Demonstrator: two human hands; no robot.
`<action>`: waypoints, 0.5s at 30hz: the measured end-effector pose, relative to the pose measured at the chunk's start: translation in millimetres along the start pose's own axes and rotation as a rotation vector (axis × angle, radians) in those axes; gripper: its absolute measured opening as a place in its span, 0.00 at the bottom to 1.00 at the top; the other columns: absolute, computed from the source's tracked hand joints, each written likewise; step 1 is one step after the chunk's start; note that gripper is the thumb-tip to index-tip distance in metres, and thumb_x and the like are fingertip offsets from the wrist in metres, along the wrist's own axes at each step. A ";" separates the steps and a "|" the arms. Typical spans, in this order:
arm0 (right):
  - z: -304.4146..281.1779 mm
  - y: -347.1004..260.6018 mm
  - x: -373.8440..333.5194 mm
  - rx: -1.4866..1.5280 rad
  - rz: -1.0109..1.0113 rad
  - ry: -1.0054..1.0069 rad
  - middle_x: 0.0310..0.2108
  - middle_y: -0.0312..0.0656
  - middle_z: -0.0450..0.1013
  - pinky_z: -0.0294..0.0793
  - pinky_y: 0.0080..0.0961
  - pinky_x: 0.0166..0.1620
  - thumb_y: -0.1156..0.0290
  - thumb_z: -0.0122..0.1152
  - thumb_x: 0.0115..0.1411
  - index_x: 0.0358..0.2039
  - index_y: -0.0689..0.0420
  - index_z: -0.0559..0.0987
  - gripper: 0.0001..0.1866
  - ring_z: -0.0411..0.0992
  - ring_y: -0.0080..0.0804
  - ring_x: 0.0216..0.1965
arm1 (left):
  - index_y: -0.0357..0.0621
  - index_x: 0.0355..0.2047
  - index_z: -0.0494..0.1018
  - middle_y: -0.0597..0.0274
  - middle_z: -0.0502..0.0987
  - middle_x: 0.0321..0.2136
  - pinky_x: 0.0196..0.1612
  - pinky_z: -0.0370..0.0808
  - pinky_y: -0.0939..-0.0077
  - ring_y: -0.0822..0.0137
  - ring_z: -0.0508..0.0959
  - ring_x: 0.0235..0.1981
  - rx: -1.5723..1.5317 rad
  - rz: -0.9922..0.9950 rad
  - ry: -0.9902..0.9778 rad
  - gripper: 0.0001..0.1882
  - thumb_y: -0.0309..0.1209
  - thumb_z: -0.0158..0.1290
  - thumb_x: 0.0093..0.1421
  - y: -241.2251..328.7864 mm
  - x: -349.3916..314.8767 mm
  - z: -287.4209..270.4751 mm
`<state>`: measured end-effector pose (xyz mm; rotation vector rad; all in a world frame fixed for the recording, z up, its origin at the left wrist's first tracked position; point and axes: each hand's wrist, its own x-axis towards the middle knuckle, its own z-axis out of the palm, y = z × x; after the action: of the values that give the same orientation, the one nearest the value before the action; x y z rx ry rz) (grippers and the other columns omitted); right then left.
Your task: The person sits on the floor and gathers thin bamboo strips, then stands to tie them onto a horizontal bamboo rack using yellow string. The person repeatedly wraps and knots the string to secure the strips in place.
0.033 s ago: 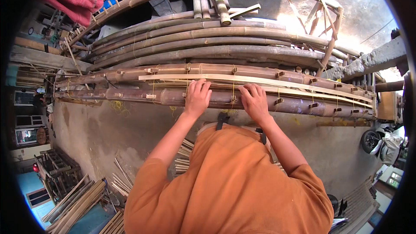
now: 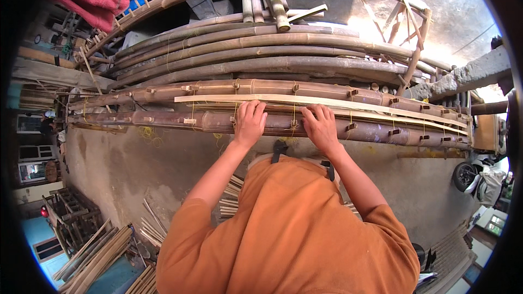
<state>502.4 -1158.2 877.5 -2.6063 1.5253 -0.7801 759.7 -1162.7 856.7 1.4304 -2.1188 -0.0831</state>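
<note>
The person stands over a long bamboo frame [image 2: 163, 95] and presses both hands flat on it. The left hand [image 2: 249, 122] lies with the fingers spread over the near dark pole [image 2: 136, 120], and the fingertips reach up to the pale split strip [image 2: 381, 106] that runs along the frame. The right hand [image 2: 320, 126] lies just beside it on the same pole, also open and flat; neither hand closes around anything, they only press down. The strip rests between the two dark poles and is already laid along most of the length. Several small wooden pegs [image 2: 351, 127] sit in the poles, and yellow string [image 2: 294, 110] crosses the strip at some places, so I judge that part of the fastening is done. On the right end the strip seems to lift a little from the pole, so this end probably waits for more fixing, but I cannot tell it surely. Behind the frame lies a stack of curved poles [image 2: 261, 57], and loose thin slats [image 2: 231, 196] lie on the concrete floor [image 2: 120, 169], not used yet.
</note>
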 end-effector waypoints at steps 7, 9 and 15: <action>19.2 10.4 18.0 -0.127 -0.054 -0.020 0.36 0.34 0.68 0.66 0.37 0.47 0.65 0.64 0.53 0.40 0.45 0.75 0.13 0.68 0.34 0.42 | 0.42 0.39 0.72 0.58 0.76 0.35 0.52 0.69 0.58 0.56 0.75 0.41 -0.002 0.117 0.000 0.12 0.30 0.59 0.56 -15.5 14.5 10.0; 25.6 14.3 18.0 -0.154 -0.078 0.011 0.36 0.34 0.68 0.66 0.36 0.47 0.64 0.63 0.55 0.41 0.45 0.75 0.12 0.68 0.34 0.41 | 0.41 0.38 0.72 0.57 0.77 0.34 0.50 0.70 0.58 0.55 0.76 0.39 -0.015 0.154 -0.002 0.11 0.30 0.58 0.57 -21.2 16.0 12.5; 21.3 12.2 15.4 -0.071 -0.035 0.004 0.34 0.34 0.69 0.66 0.34 0.44 0.64 0.64 0.56 0.38 0.45 0.79 0.08 0.69 0.33 0.38 | 0.40 0.37 0.72 0.55 0.76 0.34 0.47 0.71 0.59 0.53 0.76 0.39 -0.072 0.166 -0.051 0.07 0.29 0.55 0.60 -22.2 13.2 9.2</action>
<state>507.8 -1182.0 862.0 -2.6907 1.5402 -0.7481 770.2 -1185.9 846.7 1.2183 -2.2446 -0.1314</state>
